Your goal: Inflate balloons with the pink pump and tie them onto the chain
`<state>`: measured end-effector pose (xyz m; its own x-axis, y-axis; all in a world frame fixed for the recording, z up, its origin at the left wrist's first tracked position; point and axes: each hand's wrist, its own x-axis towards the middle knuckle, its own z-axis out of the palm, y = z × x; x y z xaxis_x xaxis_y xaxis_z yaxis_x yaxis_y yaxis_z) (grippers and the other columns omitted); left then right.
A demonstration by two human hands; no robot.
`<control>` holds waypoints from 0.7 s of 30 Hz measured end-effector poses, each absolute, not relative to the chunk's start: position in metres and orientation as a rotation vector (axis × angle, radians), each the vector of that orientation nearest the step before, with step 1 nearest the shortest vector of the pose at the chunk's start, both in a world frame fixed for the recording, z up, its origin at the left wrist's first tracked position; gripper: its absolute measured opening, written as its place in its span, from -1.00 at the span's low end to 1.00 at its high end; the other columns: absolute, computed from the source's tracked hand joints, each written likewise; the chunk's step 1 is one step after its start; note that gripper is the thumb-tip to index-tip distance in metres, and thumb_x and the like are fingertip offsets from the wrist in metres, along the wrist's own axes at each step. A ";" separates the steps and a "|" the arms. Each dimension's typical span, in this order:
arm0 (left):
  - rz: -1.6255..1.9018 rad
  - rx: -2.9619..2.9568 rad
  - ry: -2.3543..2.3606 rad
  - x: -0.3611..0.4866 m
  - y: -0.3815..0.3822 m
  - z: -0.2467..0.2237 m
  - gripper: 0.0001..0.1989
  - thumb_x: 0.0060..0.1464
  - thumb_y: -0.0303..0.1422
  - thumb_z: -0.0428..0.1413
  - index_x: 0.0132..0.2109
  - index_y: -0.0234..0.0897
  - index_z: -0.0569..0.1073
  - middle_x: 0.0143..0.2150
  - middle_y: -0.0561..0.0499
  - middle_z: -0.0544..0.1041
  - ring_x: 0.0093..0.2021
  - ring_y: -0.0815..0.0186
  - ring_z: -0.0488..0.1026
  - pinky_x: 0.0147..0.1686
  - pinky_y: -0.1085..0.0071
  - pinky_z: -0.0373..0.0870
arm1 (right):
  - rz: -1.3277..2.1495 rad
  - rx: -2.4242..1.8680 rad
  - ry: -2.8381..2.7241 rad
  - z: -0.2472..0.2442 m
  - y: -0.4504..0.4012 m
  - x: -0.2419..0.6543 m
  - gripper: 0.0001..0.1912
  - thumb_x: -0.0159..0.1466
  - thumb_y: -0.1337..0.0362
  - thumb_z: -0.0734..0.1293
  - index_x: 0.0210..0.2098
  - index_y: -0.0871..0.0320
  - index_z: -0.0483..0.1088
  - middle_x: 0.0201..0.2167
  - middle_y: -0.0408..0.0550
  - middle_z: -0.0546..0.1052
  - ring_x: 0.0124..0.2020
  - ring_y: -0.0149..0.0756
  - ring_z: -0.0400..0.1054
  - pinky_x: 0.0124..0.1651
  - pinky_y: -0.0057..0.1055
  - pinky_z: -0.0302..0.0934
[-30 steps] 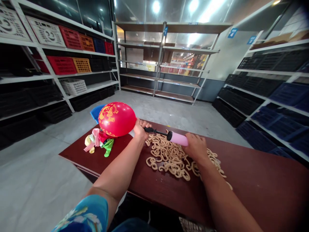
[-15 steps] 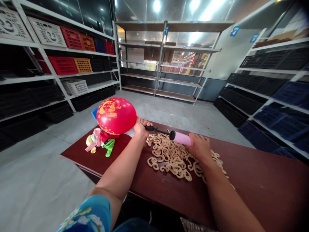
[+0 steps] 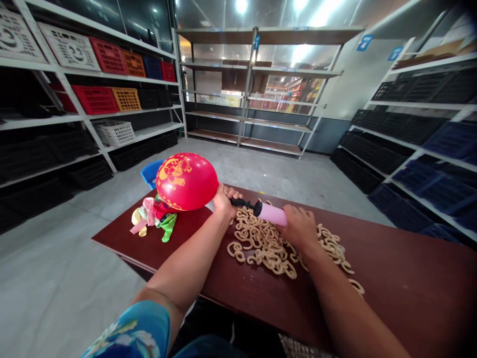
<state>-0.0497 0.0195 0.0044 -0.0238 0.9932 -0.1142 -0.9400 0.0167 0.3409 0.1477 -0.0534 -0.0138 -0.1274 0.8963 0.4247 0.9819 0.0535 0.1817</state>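
A red balloon (image 3: 188, 180) with yellow printing, partly inflated, is held at its neck by my left hand (image 3: 225, 200). The same hand is closed around the black end of a balloon pump (image 3: 271, 214), where the nozzle and the balloon's neck are hidden by fingers. My right hand (image 3: 299, 224) grips the pump's pink barrel at its other end. Beneath the pump lies a heap of beige curled rings (image 3: 266, 243) on the dark red table (image 3: 402, 268). Limp balloons (image 3: 151, 215) in pink, yellow, red and green lie left of my left forearm.
A blue chair (image 3: 150, 173) stands behind the table's left end. Shelves with coloured crates (image 3: 95, 99) line the left side. Metal racks (image 3: 244, 119) stand at the back, and dark crates (image 3: 391, 149) fill shelves on the right.
My left hand and the balloon have shifted right. My right hand has moved left, so the pump's black shaft shows shorter between barrel and handle.
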 end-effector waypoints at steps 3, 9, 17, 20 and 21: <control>1.523 0.214 0.340 -0.039 0.015 0.002 -0.58 0.09 -0.25 -0.03 -0.55 -0.24 -0.11 -0.72 0.18 -0.07 -0.72 0.45 0.03 -0.58 0.41 0.12 | -0.625 -1.899 -2.148 -0.014 -0.054 0.142 -0.77 0.09 0.19 0.26 -0.28 0.16 0.23 -0.32 0.01 0.46 -0.24 -0.17 0.25 -0.20 -0.31 -0.13; 1.572 0.203 0.407 -0.057 0.025 0.010 -0.60 0.13 -0.23 -0.08 -0.54 -0.24 -0.09 -0.72 0.19 -0.05 -0.72 0.44 0.06 -0.56 0.41 0.15 | -0.584 -1.910 -2.106 -0.015 -0.049 0.159 -0.71 0.07 0.17 0.27 -0.24 0.14 0.25 -0.28 -0.02 0.47 -0.21 -0.17 0.25 -0.18 -0.31 -0.12; 1.697 0.199 0.406 -0.092 0.043 0.008 -0.63 0.14 -0.28 -0.12 -0.54 -0.24 -0.10 -0.72 0.19 -0.05 -0.73 0.44 0.05 -0.57 0.41 0.14 | -0.620 -2.033 -2.023 -0.012 -0.049 0.181 -0.74 0.03 0.25 0.28 -0.26 0.13 0.25 -0.28 -0.04 0.46 -0.22 -0.18 0.26 -0.20 -0.30 -0.13; 1.669 0.156 0.414 -0.079 0.037 0.007 -0.62 0.14 -0.28 -0.11 -0.55 -0.24 -0.10 -0.72 0.19 -0.05 -0.73 0.44 0.04 -0.58 0.42 0.12 | -0.623 -2.039 -2.055 -0.012 -0.050 0.172 -0.74 0.03 0.25 0.28 -0.27 0.15 0.24 -0.29 -0.01 0.46 -0.21 -0.17 0.26 -0.23 -0.31 -0.13; 1.651 0.147 0.413 -0.073 0.034 0.007 -0.62 0.14 -0.29 -0.10 -0.55 -0.24 -0.10 -0.72 0.18 -0.05 -0.73 0.44 0.04 -0.58 0.43 0.12 | -0.624 -2.024 -2.077 -0.012 -0.050 0.168 -0.74 0.04 0.24 0.28 -0.27 0.15 0.23 -0.29 0.00 0.46 -0.21 -0.17 0.26 -0.23 -0.32 -0.12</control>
